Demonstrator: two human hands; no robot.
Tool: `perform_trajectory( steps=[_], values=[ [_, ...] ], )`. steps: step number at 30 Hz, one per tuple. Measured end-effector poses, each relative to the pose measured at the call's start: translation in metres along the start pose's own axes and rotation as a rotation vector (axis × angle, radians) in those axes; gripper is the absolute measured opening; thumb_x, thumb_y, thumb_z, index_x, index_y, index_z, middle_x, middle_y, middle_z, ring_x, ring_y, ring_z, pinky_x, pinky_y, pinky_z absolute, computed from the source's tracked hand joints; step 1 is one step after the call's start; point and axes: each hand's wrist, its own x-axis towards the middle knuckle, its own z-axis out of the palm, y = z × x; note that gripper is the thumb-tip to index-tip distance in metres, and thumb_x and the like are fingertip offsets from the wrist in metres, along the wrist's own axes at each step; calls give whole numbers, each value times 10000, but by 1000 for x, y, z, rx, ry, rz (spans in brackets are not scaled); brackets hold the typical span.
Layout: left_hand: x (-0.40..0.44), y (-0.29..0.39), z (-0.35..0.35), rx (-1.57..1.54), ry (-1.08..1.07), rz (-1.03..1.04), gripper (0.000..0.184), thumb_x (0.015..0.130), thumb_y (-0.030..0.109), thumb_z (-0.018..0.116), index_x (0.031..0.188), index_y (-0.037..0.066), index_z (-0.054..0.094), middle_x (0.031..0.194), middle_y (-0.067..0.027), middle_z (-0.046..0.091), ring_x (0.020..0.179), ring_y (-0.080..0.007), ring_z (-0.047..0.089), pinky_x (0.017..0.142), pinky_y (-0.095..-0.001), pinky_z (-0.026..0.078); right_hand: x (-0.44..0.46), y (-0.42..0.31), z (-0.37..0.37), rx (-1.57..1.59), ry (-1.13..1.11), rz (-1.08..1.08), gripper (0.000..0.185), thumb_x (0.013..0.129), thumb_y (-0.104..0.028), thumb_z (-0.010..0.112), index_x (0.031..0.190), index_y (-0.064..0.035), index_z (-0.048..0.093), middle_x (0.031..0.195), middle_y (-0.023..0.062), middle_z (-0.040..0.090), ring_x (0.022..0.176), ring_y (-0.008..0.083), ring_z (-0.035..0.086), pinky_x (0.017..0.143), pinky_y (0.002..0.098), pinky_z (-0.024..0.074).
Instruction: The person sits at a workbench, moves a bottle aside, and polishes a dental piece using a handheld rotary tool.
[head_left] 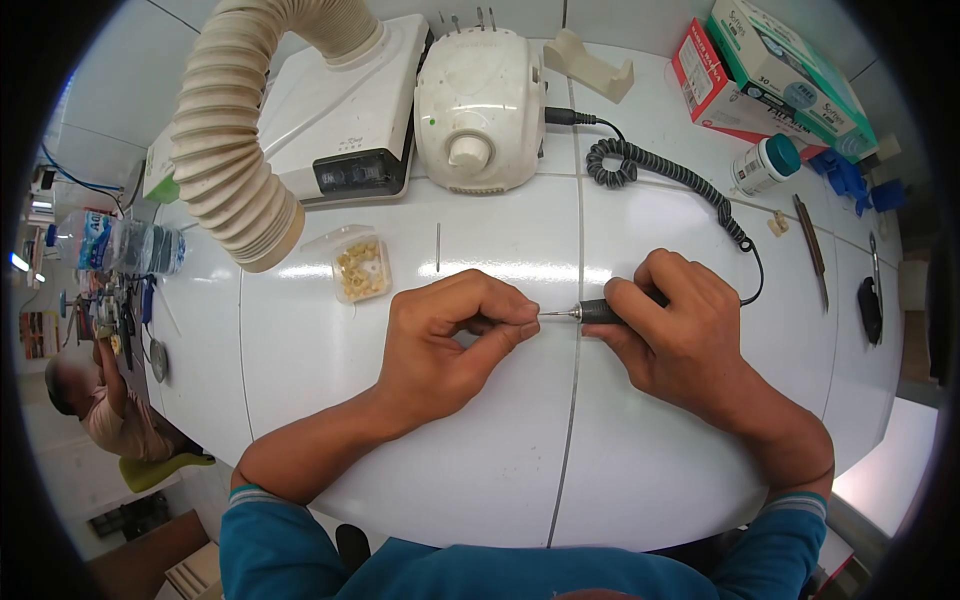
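My right hand (pixel 685 335) is wrapped round a black rotary handpiece (pixel 600 312), held level with its metal nose to the left. A thin metal bit (pixel 556 314) sticks out of the nose. At the bit's far end, the thumb and forefinger of my left hand (pixel 435 345) are pinched together; the fingertips hide that end. A coiled black cord (pixel 690 180) runs from the handpiece to a white control unit (pixel 480 110) with a knob and a green light. Beyond my left hand, a slim metal rod (pixel 438 247) lies near a clear plastic box (pixel 345 245) of small yellowish tooth-like pieces.
A ribbed suction hose (pixel 225 130) hangs over the left side from a white box unit (pixel 340 110). A cradle (pixel 590 65), stacked cartons (pixel 770 80), a green-lidded jar (pixel 765 165) and a brown-handled tool (pixel 812 250) lie at the right. Another person (pixel 115 410) sits far left.
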Motion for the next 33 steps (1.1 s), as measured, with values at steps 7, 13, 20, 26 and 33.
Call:
perform_trajectory(
  steps=[7, 13, 20, 26, 33],
  values=[
    [0, -1, -1, -73, 2, 1, 112, 977, -82, 798, 1052, -13, 753, 1085, -149, 772, 1029, -191, 778, 889, -304, 630, 0, 0, -1, 20, 20, 1, 331, 830, -354, 932, 936, -127, 716, 831, 34, 505, 680, 204, 547, 587, 362, 427],
    [0, 1, -1, -95, -10, -36, 123, 981, -80, 796, 1021, 5, 717, 1066, -137, 759, 1021, -182, 767, 880, -306, 613, 0, 1, 1, 34, 30, 4, 335, 828, -358, 935, 935, -126, 718, 825, 33, 505, 668, 202, 540, 579, 360, 423],
    [2, -4, 0, -105, 27, 38, 141, 967, -53, 819, 964, 0, 688, 979, -114, 778, 901, -131, 758, 773, -265, 624, 0, 2, 1, 30, 33, 2, 335, 832, -365, 933, 929, -126, 719, 824, 33, 505, 665, 200, 538, 578, 359, 424],
    [1, -6, -1, -101, 31, 50, 151, 984, -17, 827, 981, 12, 679, 947, -96, 760, 852, -105, 728, 725, -252, 585, 0, 2, 1, 27, 31, 1, 337, 834, -368, 931, 927, -125, 717, 821, 33, 505, 665, 199, 539, 578, 359, 424],
    [1, 7, -1, -28, 5, -74, 213, 1008, -44, 788, 1132, 10, 624, 1056, -102, 755, 996, -134, 756, 846, -262, 596, 0, 2, 1, 35, 27, 9, 339, 831, -366, 932, 930, -127, 713, 823, 33, 507, 667, 200, 544, 581, 360, 430]
  ],
)
